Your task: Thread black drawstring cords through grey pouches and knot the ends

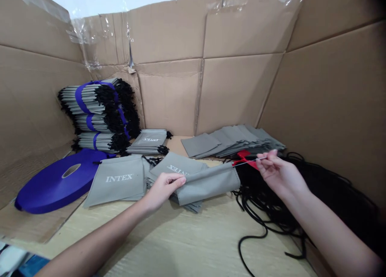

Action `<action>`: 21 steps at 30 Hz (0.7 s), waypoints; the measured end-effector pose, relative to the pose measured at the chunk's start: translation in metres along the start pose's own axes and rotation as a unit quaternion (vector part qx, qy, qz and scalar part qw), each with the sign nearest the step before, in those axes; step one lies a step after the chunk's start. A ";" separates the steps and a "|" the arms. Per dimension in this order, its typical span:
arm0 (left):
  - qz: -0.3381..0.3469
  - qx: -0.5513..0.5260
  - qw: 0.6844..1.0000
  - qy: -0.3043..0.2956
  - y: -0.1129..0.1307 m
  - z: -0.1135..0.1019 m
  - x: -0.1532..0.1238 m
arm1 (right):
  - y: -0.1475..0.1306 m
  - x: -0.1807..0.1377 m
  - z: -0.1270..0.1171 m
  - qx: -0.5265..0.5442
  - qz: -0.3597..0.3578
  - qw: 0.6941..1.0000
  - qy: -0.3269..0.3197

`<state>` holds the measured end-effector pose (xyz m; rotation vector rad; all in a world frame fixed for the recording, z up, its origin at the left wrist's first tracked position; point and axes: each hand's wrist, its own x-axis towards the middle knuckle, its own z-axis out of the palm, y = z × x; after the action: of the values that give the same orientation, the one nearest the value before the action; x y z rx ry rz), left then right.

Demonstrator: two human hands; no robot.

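My left hand pinches a grey fabric pouch near its left end, thumb on top, holding it over the table. In my right hand is a thin metal rod, gripped between thumb and fingers. The rod runs to the right end of the pouch's upper edge; whether it passes inside the hem is hidden. Something red, like a ribbon, shows beside the rod. Under the held pouch lie other grey pouches, printed INTEX. Another printed pouch lies to the left.
A purple ribbon roll lies at left, before bundled pouches with black cord ends. Plain grey pouches fan out at the back, near a small INTEX stack. Black cords heap at right. Cardboard walls enclose the table.
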<state>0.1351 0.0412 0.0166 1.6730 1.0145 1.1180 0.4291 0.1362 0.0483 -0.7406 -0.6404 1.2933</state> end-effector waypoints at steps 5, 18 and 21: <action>-0.038 0.028 0.998 -0.035 -0.003 0.001 -0.001 | 0.000 0.009 -0.010 -0.004 0.006 1.000 -0.021; -0.004 0.123 0.991 -0.051 -0.001 0.001 -0.001 | -0.018 0.019 -0.025 0.006 0.030 1.000 0.000; -0.012 0.144 0.988 -0.048 -0.001 0.003 -0.003 | -0.018 0.020 -0.025 0.010 0.038 0.999 0.008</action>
<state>0.1371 0.0385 0.0139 1.9181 1.1738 0.8973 0.4626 0.1506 0.0469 -0.7647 -0.5911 1.3594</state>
